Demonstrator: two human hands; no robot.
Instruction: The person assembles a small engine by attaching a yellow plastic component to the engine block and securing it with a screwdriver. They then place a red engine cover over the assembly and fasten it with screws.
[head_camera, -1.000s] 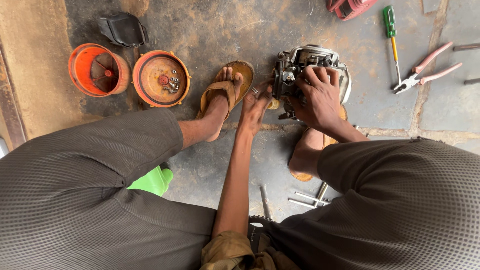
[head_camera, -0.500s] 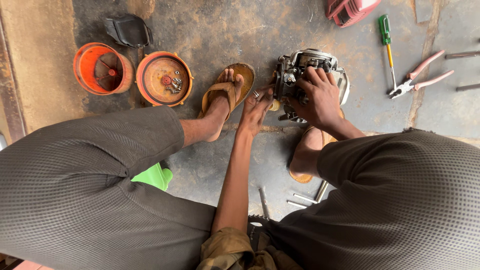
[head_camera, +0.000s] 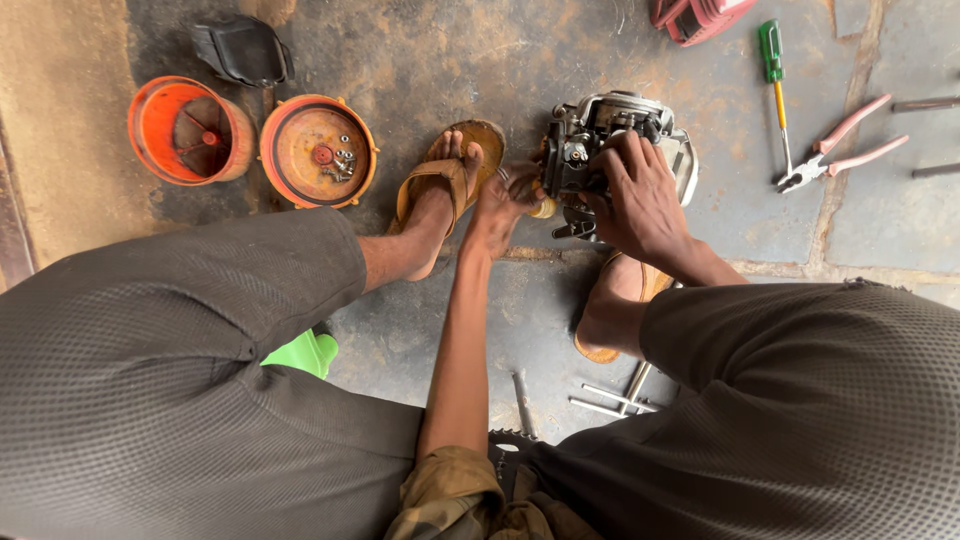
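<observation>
A small grey metal engine (head_camera: 610, 150), grimy and partly stripped, stood on the stained concrete floor under the right hand (head_camera: 640, 195), which lay gripped over its near side. Its left flank, crowded with bolts and fittings, faced the left hand (head_camera: 500, 205), whose fingertips touched it there.

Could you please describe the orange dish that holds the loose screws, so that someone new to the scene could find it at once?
Start at the small engine under the right hand, then look past the sandalled foot towards the floor's upper left corner. Two round orange parts sit there side by side. The dish is the one nearer the foot: shallow, with screws in it, while its neighbour is a deeper cup.
</observation>
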